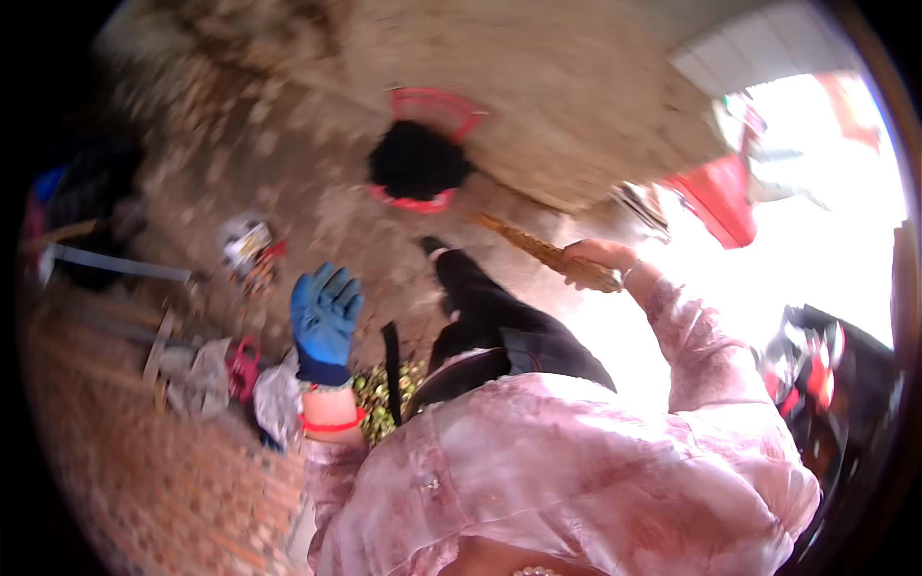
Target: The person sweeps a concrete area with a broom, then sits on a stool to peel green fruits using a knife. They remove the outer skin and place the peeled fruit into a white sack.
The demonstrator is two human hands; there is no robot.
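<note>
My left hand [325, 313] wears a blue coated work glove with a dark blue cuff. Its palm faces up, the fingers are spread, and nothing lies in it. Bare, my right hand [599, 263] grips a straw-coloured bundle of stalks [529, 242], which looks like a broom, close to its thick pale end. The thin end points away to the left, blurred near the ground. Beyond that tip stands a red plastic basket [436, 108] with a black mass [418, 162] in it; what the mass is made of I cannot tell. Small green-brown round fruits or nuts [382, 389] lie beside my left wrist.
A brick wall [180, 461] rises at lower left, with pale bags [205, 374] and a pink handled item [245, 371] along it. A white-and-red package [246, 241] sits on the dirt floor [317, 194]. At right are a red container [720, 201] and a glaring bright opening.
</note>
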